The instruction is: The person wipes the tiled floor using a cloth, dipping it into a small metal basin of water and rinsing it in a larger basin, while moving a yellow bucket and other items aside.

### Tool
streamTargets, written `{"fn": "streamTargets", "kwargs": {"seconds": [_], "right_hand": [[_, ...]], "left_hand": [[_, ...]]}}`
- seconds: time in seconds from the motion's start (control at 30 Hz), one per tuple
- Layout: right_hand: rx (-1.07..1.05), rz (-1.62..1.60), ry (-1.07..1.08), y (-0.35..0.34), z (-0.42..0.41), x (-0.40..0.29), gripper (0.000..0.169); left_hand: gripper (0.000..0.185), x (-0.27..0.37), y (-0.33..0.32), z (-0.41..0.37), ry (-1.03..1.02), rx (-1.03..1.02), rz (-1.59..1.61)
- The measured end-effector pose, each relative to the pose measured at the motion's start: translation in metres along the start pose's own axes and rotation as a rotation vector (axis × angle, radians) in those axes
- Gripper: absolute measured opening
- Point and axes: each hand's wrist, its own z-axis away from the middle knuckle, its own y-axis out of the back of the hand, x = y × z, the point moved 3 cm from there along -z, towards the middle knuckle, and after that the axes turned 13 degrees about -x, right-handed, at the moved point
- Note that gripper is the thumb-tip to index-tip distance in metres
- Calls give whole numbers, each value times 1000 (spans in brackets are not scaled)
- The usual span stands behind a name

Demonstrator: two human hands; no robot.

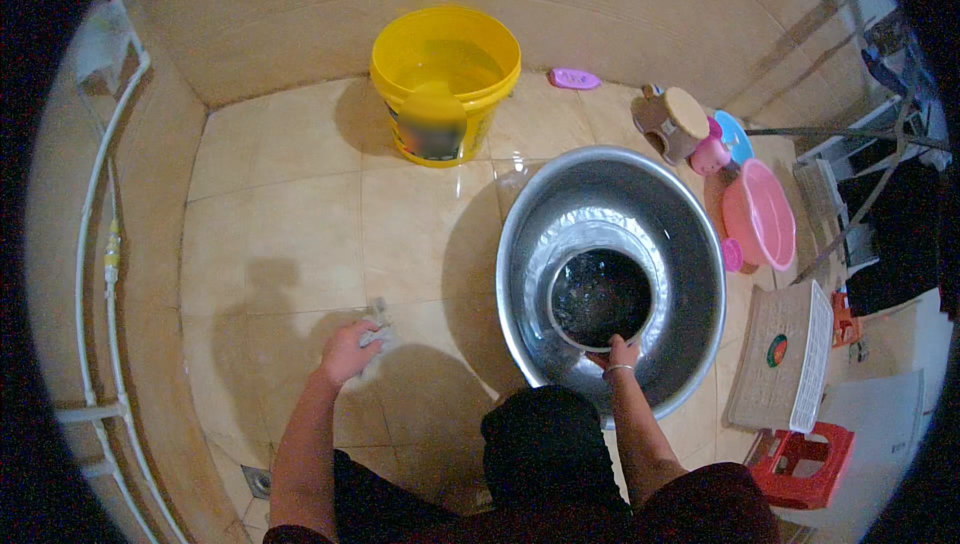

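Note:
My left hand, to the left above the tiled floor, is closed around a crumpled light-grey cloth. Over on the right, my right hand grips the near rim of a round pot or bowl with a dark interior. That vessel is inside a large metal basin, which stands on the floor; whether it touches the basin's bottom I cannot tell. A bracelet circles my right wrist. Beyond both hands, near the wall, stands an open yellow plastic bucket.
A purple plastic item lies by the wall. Right of the basin are a brown stool, a pink basin, a white plastic basket and a red plastic stool. White pipes run along the left wall; a floor drain is at lower left.

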Motion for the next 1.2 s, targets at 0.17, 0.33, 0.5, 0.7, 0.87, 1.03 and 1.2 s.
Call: {"fn": "streamTargets", "kwargs": {"seconds": [0.17,0.33,0.5,0.7,0.87,1.03,1.2], "right_hand": [[-299,-288,-404,-10,-23,50,27],[-324,-256,-216,-48,9,21,27],[-464,-77,-81,-72,55,-51,38],[-634,-76,-93,-111,92,-72,34],[-802,35,-136,-159,123,-67,39],[-892,189,-200,-206,129,-19,42],[-1006,490,-24,-227,78,57,42]], "left_hand": [[30,-25,-17,3,-94,-31,-171],[35,-45,-15,20,-74,-14,-200],[41,-6,-11,25,-12,-107,68],[47,42,-17,43,-9,-163,408],[53,60,-18,68,-147,-197,752],[61,29,-32,72,-171,-334,1232],[31,36,-47,86,171,-62,1078]]}}
